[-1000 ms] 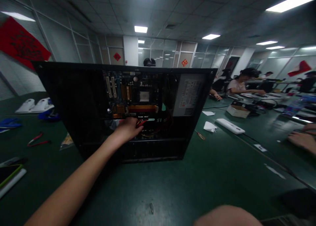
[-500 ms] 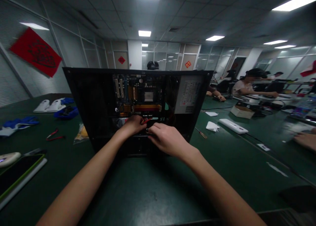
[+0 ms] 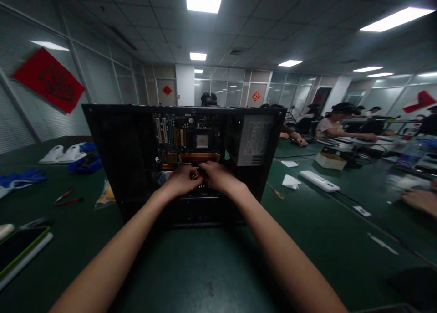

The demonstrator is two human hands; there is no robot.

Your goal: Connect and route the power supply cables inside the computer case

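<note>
A black computer case [image 3: 136, 209] lies open in front of me, showing a motherboard [image 3: 211, 126] and a silver power supply [image 3: 254, 142] at its upper right. Inside the lower part of the case, my left hand [image 3: 180, 181] pinches a thin cable with red and yellow wires [image 3: 195, 176]. My right hand [image 3: 220, 175] is close against it, its fingers curled inward at the same spot. Whatever its fingertips grip is hidden behind the hand. The lower bay around the hands is dark.
Gloves [image 3: 23, 178], a red-and-black cable [image 3: 68, 197], a plastic bag [image 3: 105, 195] and a green-edged phone [image 3: 23, 249] lie left. A screwdriver [image 3: 276, 192], crumpled paper [image 3: 291, 182], a white power strip [image 3: 319, 181] and a small box [image 3: 329, 161] lie right. Other people work beyond.
My right hand has moved left and up, deeper into the case, beside my left hand. The view has tilted up slightly, so the case sits a little lower.
</note>
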